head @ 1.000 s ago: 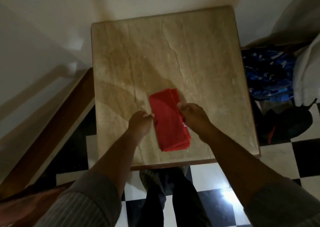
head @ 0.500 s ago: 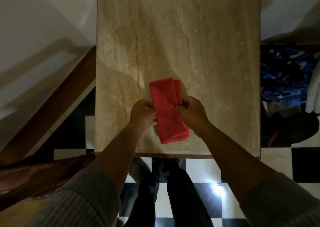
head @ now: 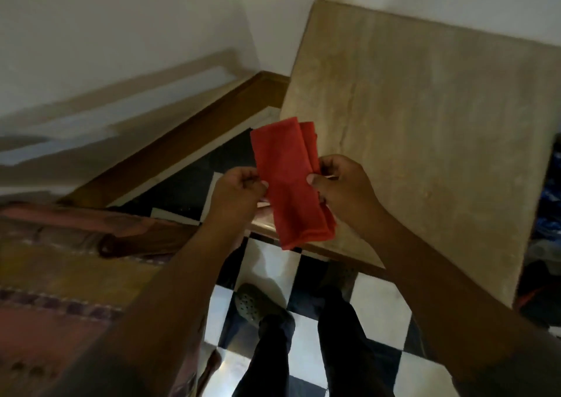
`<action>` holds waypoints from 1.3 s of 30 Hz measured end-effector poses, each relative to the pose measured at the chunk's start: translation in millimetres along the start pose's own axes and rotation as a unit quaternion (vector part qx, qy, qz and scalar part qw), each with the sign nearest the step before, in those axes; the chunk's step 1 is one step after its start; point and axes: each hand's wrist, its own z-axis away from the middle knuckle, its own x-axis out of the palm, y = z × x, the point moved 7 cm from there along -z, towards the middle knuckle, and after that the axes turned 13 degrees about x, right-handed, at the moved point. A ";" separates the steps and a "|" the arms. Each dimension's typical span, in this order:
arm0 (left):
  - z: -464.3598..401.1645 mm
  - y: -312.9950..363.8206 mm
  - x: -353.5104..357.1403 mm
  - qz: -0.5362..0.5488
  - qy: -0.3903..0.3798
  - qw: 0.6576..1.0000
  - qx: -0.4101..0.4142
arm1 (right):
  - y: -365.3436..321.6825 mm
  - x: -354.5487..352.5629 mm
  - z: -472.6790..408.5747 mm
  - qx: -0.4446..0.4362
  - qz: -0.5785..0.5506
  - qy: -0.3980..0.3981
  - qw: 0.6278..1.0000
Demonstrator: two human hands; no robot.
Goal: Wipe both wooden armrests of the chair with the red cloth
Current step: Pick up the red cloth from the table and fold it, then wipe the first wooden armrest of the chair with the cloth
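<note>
The folded red cloth is lifted off the beige stone table and hangs in the air over the table's near left corner. My left hand pinches its left edge and my right hand grips its right edge. At the lower left is the chair, with a dark wooden armrest ending in a rounded tip and a patterned seat cushion. Both hands are to the right of and above that armrest, apart from it. The other armrest is out of view.
A wooden skirting rail runs diagonally along the white wall at left. The floor is black and white checkered tile. My legs and a shoe stand below the hands. Blue fabric and dark items lie at the far right edge.
The cloth has been picked up off the table top, held by both hands. The view has swung left, so the chair's armrest and cushion now fill the lower left.
</note>
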 end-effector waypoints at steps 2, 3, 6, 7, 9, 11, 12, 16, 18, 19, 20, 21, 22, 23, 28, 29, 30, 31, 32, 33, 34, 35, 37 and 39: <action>13.6 2.4 -49.0 0.030 0.043 0.999 0.008 | -27.0 40.0 18.0 -0.023 0.012 -0.035 0.999; 19.1 3.0 -64.8 0.047 0.058 0.997 0.008 | -36.7 52.2 25.4 -0.032 0.015 -0.047 0.998; 42.9 3.6 -123.8 0.083 0.108 0.990 0.021 | -66.6 105.1 49.0 -0.069 0.039 -0.089 0.993; 53.7 3.1 -147.2 0.095 0.130 0.987 0.026 | -77.2 127.5 57.7 -0.085 0.052 -0.105 0.989; 73.8 1.6 -189.0 0.127 0.177 0.975 0.040 | -97.2 172.0 74.7 -0.121 0.085 -0.138 0.979; 98.6 -6.5 -241.8 0.155 0.243 0.956 0.055 | -115.3 233.3 92.8 -0.154 0.131 -0.174 0.964; 108.5 -11.6 -260.9 0.165 0.270 0.947 0.057 | -122.0 257.8 98.5 -0.169 0.148 -0.179 0.958; 131.0 -37.1 -316.4 0.201 0.346 0.916 0.037 | -136.9 344.0 114.1 -0.228 0.197 -0.211 0.930; 132.5 -59.4 -342.1 0.233 0.376 0.896 0.027 | -137.3 388.1 116.6 -0.252 0.229 -0.217 0.915; 130.9 -70.2 -349.3 0.241 0.386 0.890 0.019 | -136.9 403.6 115.6 -0.265 0.247 -0.210 0.908; 128.6 -80.7 -352.9 0.248 0.392 0.886 0.006 | -134.8 416.3 112.7 -0.280 0.270 -0.199 0.900; 124.9 -91.1 -353.3 0.255 0.394 0.883 -0.009 | -131.7 426.5 109.3 -0.296 0.296 -0.184 0.889; 120.8 -100.1 -350.7 0.263 0.393 0.881 -0.023 | -127.1 432.6 104.8 -0.308 0.320 -0.167 0.880; 115.7 -109.1 -347.6 0.272 0.389 0.880 -0.033 | -121.2 436.6 99.6 -0.311 0.342 -0.149 0.874; 98.4 -141.4 -344.0 0.293 0.389 0.872 -0.047 | -101.0 439.8 83.1 -0.291 0.396 -0.081 0.867; 97.2 -145.4 -345.6 0.300 0.387 0.871 -0.044 | -100.5 440.9 84.7 -0.305 0.415 -0.062 0.855; 97.5 -148.9 -347.9 0.310 0.385 0.868 -0.040 | -101.6 443.2 90.0 -0.340 0.436 -0.037 0.832; 98.3 -154.0 -350.6 0.320 0.384 0.865 -0.037 | -103.5 448.0 99.6 -0.392 0.455 -0.018 0.800; 99.1 -161.1 -355.0 0.320 0.384 0.865 -0.039 | -102.6 456.4 109.5 -0.448 0.471 -0.016 0.760; 100.1 -169.2 -360.1 0.307 0.386 0.869 -0.044 | -97.9 466.6 117.4 -0.491 0.496 -0.030 0.715; 102.0 -175.8 -365.7 0.275 0.390 0.877 -0.051 | -90.5 474.8 121.2 -0.517 0.534 -0.050 0.668; 102.5 -184.4 -374.8 0.217 0.396 0.890 -0.055 | -81.2 482.4 119.7 -0.529 0.572 -0.069 0.623; 102.6 -196.5 -397.3 0.011 0.384 0.922 -0.042 | -65.3 489.9 108.1 -0.536 0.621 -0.100 0.563; 93.1 -206.1 -420.1 -0.222 0.335 0.915 0.029 | -59.6 493.2 97.1 -0.548 0.635 -0.119 0.532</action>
